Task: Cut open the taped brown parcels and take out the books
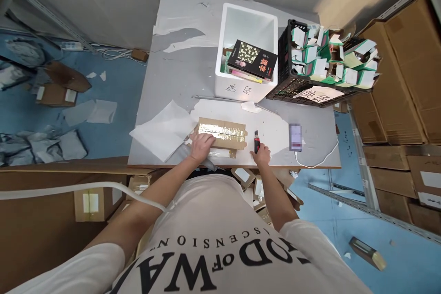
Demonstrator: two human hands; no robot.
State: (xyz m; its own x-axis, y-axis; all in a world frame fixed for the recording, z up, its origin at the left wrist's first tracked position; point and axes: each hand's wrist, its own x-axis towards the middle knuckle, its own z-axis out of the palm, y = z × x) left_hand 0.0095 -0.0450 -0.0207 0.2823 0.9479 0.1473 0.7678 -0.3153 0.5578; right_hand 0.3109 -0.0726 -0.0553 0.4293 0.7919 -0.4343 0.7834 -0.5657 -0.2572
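Note:
A small cardboard box (222, 133) with shiny clear tape along its top lies near the table's front edge. My left hand (202, 146) grips its left end, with the fingers curled over the top. Part of another taped piece (222, 152) shows beneath the box's near side. To the right, my right hand (262, 154) is closed around a red and black box cutter (257, 141), whose tip points away from me. The cutter is apart from the box. White foam wrap (165, 128) lies left of my left hand.
A white foam bin (246, 89) holding books (253, 59) stands behind the box. Beside it is a black crate (284, 73) full of green and white cartons. A phone (295, 138) with a charging cable lies to the right. Cardboard boxes (403, 73) stack at far right.

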